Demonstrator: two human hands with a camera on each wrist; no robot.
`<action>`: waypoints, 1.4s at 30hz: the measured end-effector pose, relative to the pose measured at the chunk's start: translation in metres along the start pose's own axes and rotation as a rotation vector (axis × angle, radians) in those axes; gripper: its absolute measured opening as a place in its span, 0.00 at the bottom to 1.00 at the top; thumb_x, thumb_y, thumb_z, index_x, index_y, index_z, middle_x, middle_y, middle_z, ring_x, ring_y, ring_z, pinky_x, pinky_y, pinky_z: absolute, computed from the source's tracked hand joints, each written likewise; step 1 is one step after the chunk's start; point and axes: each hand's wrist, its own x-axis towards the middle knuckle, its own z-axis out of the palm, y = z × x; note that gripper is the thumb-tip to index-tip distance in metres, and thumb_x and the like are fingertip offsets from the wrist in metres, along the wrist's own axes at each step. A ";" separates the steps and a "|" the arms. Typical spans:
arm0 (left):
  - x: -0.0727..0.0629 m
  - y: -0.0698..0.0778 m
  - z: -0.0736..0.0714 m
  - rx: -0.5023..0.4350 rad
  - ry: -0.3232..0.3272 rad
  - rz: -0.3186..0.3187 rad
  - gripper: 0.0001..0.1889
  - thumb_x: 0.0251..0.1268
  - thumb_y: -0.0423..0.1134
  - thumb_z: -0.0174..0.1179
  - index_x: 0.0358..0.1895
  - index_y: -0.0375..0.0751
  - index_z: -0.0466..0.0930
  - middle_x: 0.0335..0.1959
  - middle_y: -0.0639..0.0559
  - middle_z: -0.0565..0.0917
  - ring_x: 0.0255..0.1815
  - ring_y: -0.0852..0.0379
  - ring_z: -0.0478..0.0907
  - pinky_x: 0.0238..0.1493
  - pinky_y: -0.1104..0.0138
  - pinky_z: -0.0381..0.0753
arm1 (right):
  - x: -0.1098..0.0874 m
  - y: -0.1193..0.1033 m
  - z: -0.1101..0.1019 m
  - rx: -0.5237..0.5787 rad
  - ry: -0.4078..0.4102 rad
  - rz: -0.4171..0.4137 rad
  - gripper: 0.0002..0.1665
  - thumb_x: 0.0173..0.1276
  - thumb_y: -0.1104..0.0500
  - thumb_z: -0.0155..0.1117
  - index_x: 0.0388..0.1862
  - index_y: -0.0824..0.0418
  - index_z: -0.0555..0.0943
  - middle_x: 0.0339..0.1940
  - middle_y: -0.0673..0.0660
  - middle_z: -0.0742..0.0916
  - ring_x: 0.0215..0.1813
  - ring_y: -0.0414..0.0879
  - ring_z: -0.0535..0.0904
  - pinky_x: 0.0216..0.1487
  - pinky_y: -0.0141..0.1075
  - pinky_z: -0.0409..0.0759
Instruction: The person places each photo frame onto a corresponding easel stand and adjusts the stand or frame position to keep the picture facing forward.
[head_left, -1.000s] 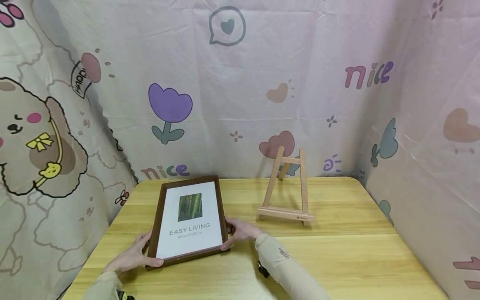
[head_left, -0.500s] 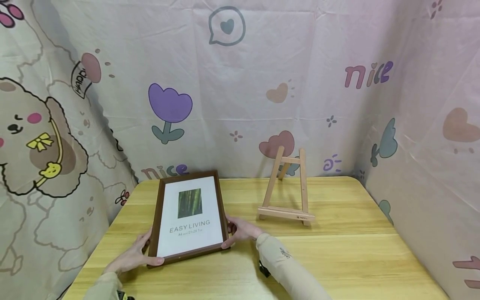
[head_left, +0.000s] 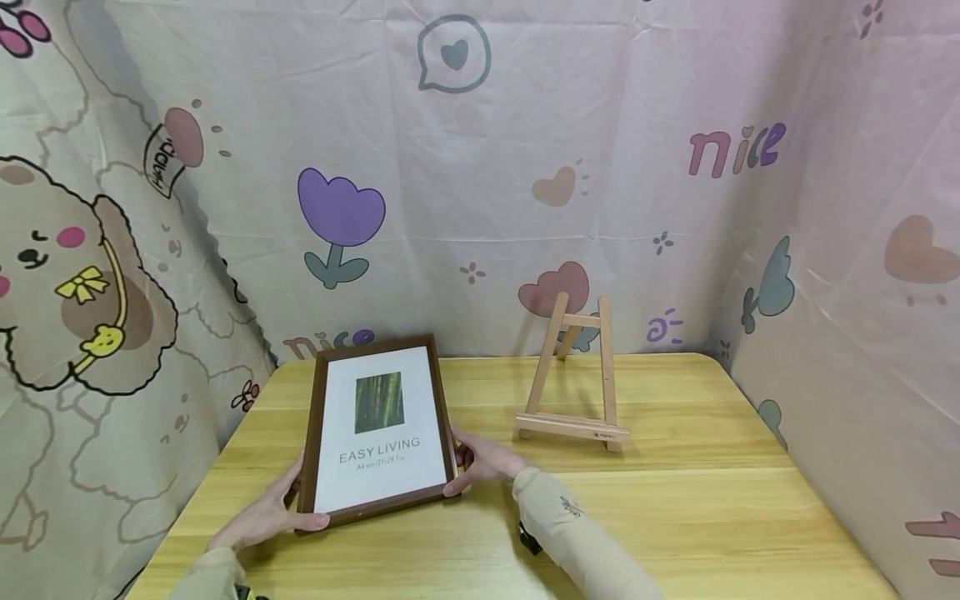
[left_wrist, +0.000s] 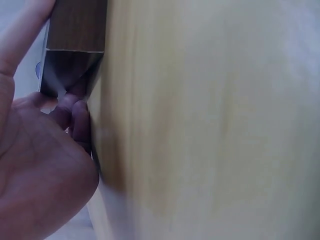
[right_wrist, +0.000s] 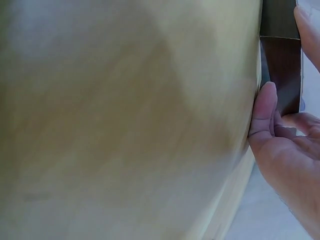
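Note:
A brown-edged picture frame [head_left: 381,429] with a white "EASY LIVING" insert and a small green forest picture is at the left of the table in the head view, its far end tipped up. My left hand [head_left: 258,512] grips its near left corner, thumb on the front edge and fingers along the side. On the opposite side my right hand [head_left: 480,461] holds the near right corner, thumb on the front. Both wrist views show fingers [left_wrist: 75,112] tucked at the underside of the brown moulding [right_wrist: 282,75], close to the table surface.
A small wooden easel [head_left: 573,425] stands to the right of the frame, toward the back of the light wood table [head_left: 690,500]. Patterned cloth [head_left: 480,167] hangs behind the table and at both sides.
The far end of the picture frame has risen slightly, tilting its face more toward me. Both hands have kept their grip at the near corners, and the easel has not moved.

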 end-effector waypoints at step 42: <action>0.005 0.011 0.017 -0.121 0.233 0.207 0.71 0.49 0.36 0.78 0.82 0.50 0.24 0.81 0.27 0.44 0.72 0.25 0.64 0.67 0.50 0.76 | -0.004 -0.004 0.000 -0.032 0.135 -0.031 0.73 0.48 0.57 0.84 0.84 0.54 0.46 0.61 0.63 0.82 0.55 0.53 0.81 0.64 0.50 0.80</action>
